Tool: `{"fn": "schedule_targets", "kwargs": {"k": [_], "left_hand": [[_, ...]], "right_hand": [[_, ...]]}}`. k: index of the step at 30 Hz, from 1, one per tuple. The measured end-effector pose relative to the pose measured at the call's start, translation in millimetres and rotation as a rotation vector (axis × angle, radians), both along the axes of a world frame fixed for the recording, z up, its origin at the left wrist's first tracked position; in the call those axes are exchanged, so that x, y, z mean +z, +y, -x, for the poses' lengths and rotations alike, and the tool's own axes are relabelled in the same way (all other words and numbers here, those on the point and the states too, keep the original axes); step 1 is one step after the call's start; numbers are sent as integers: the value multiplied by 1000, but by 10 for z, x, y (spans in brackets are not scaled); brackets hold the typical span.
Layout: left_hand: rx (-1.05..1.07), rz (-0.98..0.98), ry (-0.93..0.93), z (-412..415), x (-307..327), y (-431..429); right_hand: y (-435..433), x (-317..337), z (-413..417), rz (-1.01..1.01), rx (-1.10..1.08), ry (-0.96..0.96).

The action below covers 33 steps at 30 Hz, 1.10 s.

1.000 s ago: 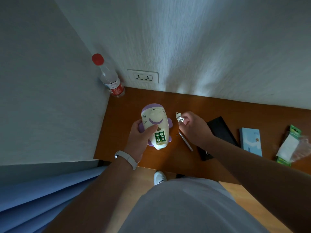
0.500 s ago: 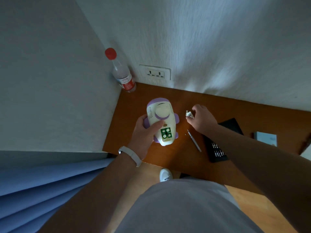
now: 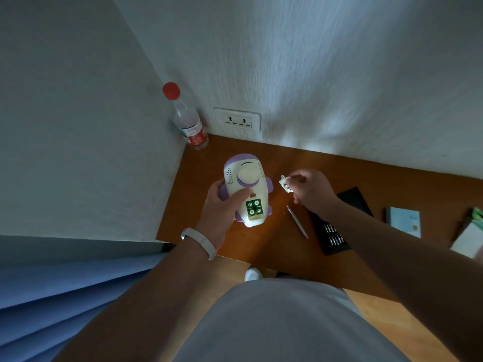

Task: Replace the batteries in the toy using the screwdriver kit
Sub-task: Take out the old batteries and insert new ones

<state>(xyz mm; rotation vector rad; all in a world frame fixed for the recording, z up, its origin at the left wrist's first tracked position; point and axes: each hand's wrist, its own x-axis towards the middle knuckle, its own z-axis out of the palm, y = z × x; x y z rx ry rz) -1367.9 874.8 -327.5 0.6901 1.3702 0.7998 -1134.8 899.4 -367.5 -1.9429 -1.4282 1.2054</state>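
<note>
Nearest on the bench, the screwdriver lies beside the bit case. Beyond, left hand fingers grip the toy, compartment open, four cells seated. Right hand fingers pinch the loose cover. Judged outstanding: refit cover, drive screw.

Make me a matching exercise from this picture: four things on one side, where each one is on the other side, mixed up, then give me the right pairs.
Things:
1. toy
2. small white piece
3. screwdriver
4. bottle

Places:
A. lying on the table beside the black bit case
B. gripped in the left hand
C. standing in the corner near the wall socket
D. pinched in the fingers of the right hand

Pairs: 1-B, 2-D, 3-A, 4-C
</note>
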Motion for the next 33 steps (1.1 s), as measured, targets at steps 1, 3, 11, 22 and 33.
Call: {"fn": "schedule_targets", "kwargs": {"k": [1, 3, 11, 22, 33], "left_hand": [[-6, -5, -5, 2, 7, 2], [-15, -12, -17, 5, 23, 4], [-32, -37, -42, -1, 115, -16], [-33, -74, -72, 78, 304, -88], [-61, -103, -51, 47, 389, -113]], "right_hand": [[-31, 66, 20, 40, -46, 102], [-91, 206, 55, 96, -107, 263], [-346, 639, 207, -20, -135, 220], [-630, 993, 206, -162, -107, 189], [-792, 1433, 233, -196, 124, 336]]}}
